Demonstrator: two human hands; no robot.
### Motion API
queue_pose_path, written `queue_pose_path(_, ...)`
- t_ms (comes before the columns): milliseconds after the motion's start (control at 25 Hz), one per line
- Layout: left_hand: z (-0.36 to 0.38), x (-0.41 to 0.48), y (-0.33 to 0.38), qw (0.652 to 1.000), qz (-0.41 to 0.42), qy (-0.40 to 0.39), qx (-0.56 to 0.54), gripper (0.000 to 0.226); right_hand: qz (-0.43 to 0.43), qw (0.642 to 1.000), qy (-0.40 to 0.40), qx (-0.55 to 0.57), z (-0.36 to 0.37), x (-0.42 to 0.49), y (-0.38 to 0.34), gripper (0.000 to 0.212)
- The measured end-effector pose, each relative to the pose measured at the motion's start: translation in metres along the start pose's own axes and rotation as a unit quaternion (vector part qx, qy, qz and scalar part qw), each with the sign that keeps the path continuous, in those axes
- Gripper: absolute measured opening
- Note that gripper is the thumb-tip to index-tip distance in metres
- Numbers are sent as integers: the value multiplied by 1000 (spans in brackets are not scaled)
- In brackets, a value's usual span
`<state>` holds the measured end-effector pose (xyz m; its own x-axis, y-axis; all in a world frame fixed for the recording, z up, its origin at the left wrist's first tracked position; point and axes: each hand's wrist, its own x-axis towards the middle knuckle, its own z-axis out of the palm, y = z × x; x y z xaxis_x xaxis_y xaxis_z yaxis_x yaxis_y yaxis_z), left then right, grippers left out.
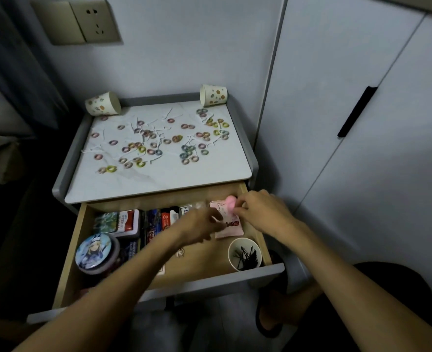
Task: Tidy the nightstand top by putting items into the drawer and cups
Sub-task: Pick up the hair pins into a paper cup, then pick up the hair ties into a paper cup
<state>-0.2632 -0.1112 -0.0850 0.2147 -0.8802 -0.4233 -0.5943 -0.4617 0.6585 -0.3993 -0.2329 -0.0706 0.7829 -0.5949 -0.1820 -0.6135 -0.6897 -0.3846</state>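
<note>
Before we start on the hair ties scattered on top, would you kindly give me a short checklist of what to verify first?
1. Drawer open wide enough to take items: ok.
2. Hairpin cup upright in the drawer: ok.
3. Left cup and right cup upright on the nightstand top: not ok, both lie on their sides.
4. Right hand free: not ok, it pinches a pink object.
5. Left hand free: cannot tell, it is blurred.
6. Top cleared: not ok, hair ties are scattered across it.
</note>
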Motion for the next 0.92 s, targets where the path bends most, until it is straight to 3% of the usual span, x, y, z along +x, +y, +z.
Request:
queue_pose_path(200, -85, -31, -13, 982, 7, 157, -105, 24, -63, 996, 63, 30, -9, 22, -31, 20)
queue_pose_path(400, -145, -32, -37, 947, -1, 268, -176, 16, -100, 984, 131, -72, -43, 132, -60, 35)
queue_pose_path(560, -177, -18, -61, 933, 14, 314, -173, 18, -22, 981, 146, -129, -67, 241, -69, 55)
queue_pose_path(680, -194, -8, -89, 921, -14, 328, -210, 17, 7, 959, 121, -257, -77, 308, -80, 57)
queue_pose_path(800, -207, 0, -106, 902, -34, 364, -230, 16, 69, 933, 105, -337, -77, 343, -91, 60)
queue_pose_path(920, -211, 5, -109, 900, -41, 358, -243, 16, 110, 926, 114, -341, -69, 354, -97, 61)
